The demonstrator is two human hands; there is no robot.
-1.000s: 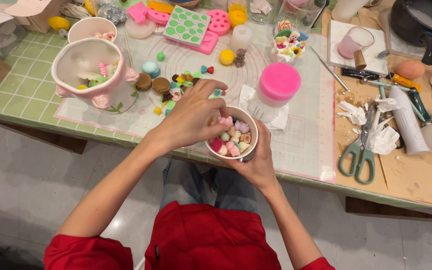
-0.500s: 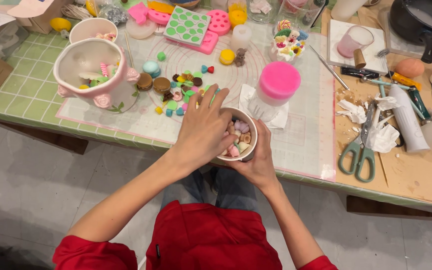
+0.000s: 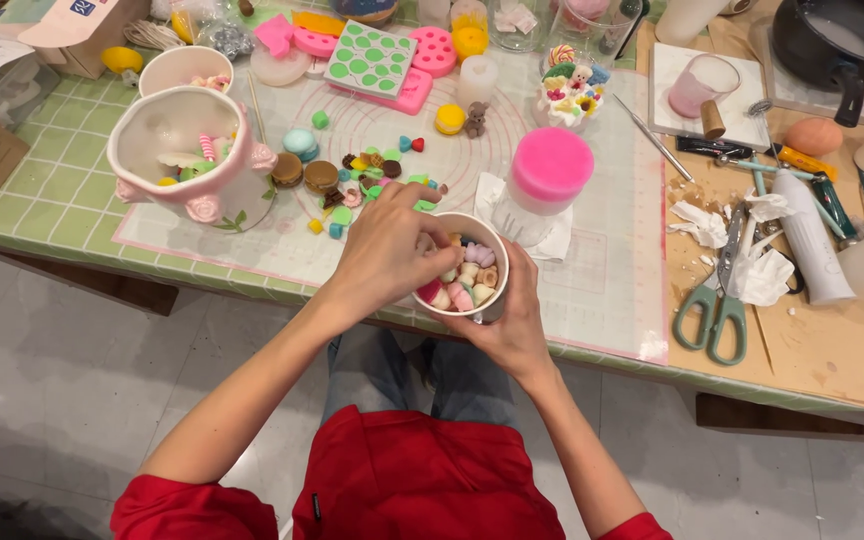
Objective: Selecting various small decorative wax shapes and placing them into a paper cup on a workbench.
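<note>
A small white cup point(image 3: 487, 305) filled with several pastel wax-like shapes sits at the table's near edge. My right hand point(image 3: 512, 320) wraps around it from below and the right side. My left hand point(image 3: 387, 250) reaches into the cup from the left, its fingertips closed among the pieces; what they pinch is hidden. Loose coloured little pieces point(image 3: 367, 175) lie scattered on the clear mat point(image 3: 602, 290) just beyond my left hand.
A large white-and-pink pot point(image 3: 187, 150) stands at the left, a pink-capped jar point(image 3: 547, 180) right behind the cup. Silicone moulds point(image 3: 372, 60) lie at the back. Green-handled scissors point(image 3: 717, 300), crumpled tissue, tools and a black pot point(image 3: 837, 40) fill the right side.
My left hand has drawn back from the scattered pieces on the mat and dipped its fingers into the cup. The right hand has kept its hold on the cup.
</note>
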